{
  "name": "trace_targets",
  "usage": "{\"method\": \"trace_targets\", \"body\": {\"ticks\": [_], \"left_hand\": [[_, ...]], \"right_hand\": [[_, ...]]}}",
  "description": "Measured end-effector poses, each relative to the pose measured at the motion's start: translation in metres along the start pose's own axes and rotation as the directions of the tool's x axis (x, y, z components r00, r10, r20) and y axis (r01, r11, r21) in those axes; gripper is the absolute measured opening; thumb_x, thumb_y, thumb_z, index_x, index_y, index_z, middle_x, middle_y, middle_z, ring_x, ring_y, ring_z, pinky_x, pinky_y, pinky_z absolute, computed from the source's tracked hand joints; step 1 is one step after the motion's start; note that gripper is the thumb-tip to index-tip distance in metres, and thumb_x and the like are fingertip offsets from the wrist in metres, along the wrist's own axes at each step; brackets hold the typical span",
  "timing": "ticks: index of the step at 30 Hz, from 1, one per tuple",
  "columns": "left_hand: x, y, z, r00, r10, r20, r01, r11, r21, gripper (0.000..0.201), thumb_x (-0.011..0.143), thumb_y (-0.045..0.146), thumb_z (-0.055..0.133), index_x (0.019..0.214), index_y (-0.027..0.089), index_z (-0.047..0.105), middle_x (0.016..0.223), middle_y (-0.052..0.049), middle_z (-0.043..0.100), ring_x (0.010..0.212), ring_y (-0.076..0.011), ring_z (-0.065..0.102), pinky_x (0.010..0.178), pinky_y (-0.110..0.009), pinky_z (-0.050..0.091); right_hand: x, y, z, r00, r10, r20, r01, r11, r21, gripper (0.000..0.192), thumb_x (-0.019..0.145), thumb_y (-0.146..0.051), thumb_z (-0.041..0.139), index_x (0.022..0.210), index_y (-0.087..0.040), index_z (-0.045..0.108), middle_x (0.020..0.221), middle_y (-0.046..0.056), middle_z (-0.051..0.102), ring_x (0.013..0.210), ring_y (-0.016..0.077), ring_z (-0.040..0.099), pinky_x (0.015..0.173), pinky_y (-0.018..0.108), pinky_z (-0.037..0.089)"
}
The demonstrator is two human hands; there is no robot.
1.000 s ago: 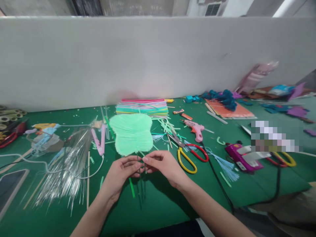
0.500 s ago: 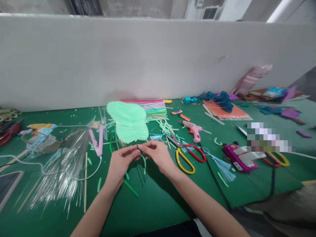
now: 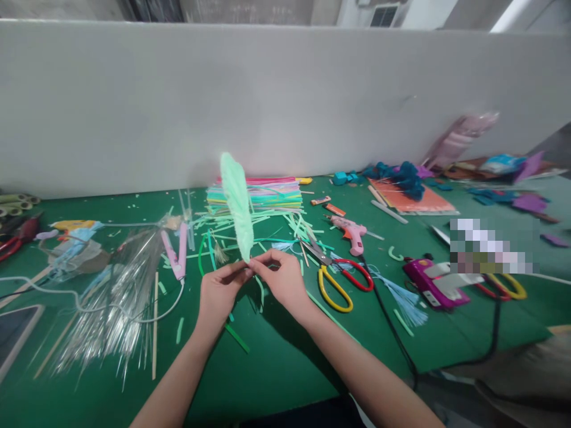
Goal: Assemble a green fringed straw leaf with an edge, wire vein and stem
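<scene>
My left hand [image 3: 220, 289] and my right hand [image 3: 281, 279] meet fingertip to fingertip over the green table [image 3: 276, 368]. Together they pinch the thin stem at the base of a mint-green paper flower piece [image 3: 237, 205]. The piece stands upright and is seen edge-on, so it looks narrow. Loose green strips [image 3: 236, 337] lie on the table under my hands.
A stack of coloured paper strips [image 3: 263, 195] sits behind the piece. Yellow-and-red scissors [image 3: 341, 282] and a pink glue gun [image 3: 352, 232] lie to the right, a purple tool [image 3: 435, 284] farther right. Clear plastic sticks [image 3: 111, 303] and a pink hair iron [image 3: 176, 252] lie left.
The mint-green piece has turned about its stem, from broadside to edge-on. Both hands moved slightly away from me and stayed pinched on the stem.
</scene>
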State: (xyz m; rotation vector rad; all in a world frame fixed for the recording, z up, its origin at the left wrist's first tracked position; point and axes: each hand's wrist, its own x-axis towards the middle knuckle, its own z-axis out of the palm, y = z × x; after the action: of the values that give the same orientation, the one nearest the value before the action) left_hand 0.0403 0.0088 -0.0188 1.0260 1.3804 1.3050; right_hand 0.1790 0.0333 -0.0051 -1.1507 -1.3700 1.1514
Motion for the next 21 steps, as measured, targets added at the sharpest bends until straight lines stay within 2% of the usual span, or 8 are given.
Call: {"method": "trace_targets", "body": {"ticks": [5,9,11,14,16,21], "left_hand": [[0.0007,-0.0013,0.0007,0.999,0.028,0.014,-0.029,0.999,0.038,0.034,0.067,0.031,0.077,0.098,0.018,0.075,0.100,-0.006,0.076,0.095,-0.0255,0.069,0.090,-0.037,0.053],[-0.0004,-0.0002,0.0011,0.996,0.085,0.010,-0.085,0.992,0.093,0.031,0.067,0.031,0.078,0.096,0.020,0.076,0.099,-0.005,0.076,0.096,-0.0252,0.068,0.090,-0.037,0.052],[-0.0020,0.0009,0.0009,0.989,0.149,-0.002,-0.148,0.979,0.139,0.029,0.067,0.030,0.078,0.095,0.022,0.076,0.100,-0.004,0.075,0.097,-0.0246,0.068,0.092,-0.037,0.051],[-0.0051,0.0039,0.0001,0.955,0.297,0.002,-0.287,0.924,0.252,0.026,0.070,0.030,0.075,0.096,0.025,0.076,0.102,-0.002,0.075,0.097,-0.0231,0.067,0.092,-0.035,0.051],[-0.0068,0.0062,-0.0002,0.938,0.346,0.009,-0.333,0.895,0.296,0.026,0.072,0.031,0.074,0.097,0.025,0.076,0.103,-0.003,0.074,0.096,-0.0227,0.068,0.090,-0.034,0.052],[-0.0074,0.0084,0.0027,0.947,0.322,0.009,-0.310,0.903,0.296,0.030,0.072,0.034,0.074,0.100,0.024,0.074,0.105,-0.004,0.073,0.096,-0.0227,0.067,0.087,-0.033,0.053]], "right_hand": [[-0.0005,0.0044,0.0008,1.000,-0.008,-0.011,0.007,1.000,-0.015,0.019,0.076,-0.037,0.068,0.070,-0.019,0.068,0.071,0.003,0.070,0.067,0.0185,0.064,0.065,0.029,0.048],[0.0019,0.0043,0.0022,0.997,0.079,0.017,-0.080,0.990,0.113,0.020,0.072,-0.039,0.071,0.076,-0.019,0.070,0.077,0.005,0.072,0.072,0.0203,0.066,0.067,0.030,0.052],[0.0030,0.0027,0.0026,0.993,0.111,0.046,-0.118,0.976,0.185,0.021,0.070,-0.037,0.073,0.076,-0.018,0.070,0.076,0.005,0.072,0.071,0.0196,0.066,0.066,0.030,0.053],[0.0037,0.0010,0.0018,0.984,0.145,0.102,-0.168,0.945,0.280,0.023,0.066,-0.037,0.076,0.076,-0.017,0.070,0.072,0.003,0.071,0.067,0.0172,0.065,0.066,0.029,0.054],[0.0036,0.0013,0.0006,0.971,0.185,0.150,-0.227,0.911,0.345,0.026,0.063,-0.038,0.078,0.077,-0.017,0.070,0.070,0.002,0.070,0.065,0.0157,0.064,0.067,0.029,0.054],[0.0040,0.0056,-0.0008,0.942,0.243,0.230,-0.325,0.826,0.460,0.034,0.056,-0.034,0.083,0.080,-0.015,0.069,0.070,0.001,0.070,0.064,0.0129,0.064,0.068,0.028,0.052]]}}
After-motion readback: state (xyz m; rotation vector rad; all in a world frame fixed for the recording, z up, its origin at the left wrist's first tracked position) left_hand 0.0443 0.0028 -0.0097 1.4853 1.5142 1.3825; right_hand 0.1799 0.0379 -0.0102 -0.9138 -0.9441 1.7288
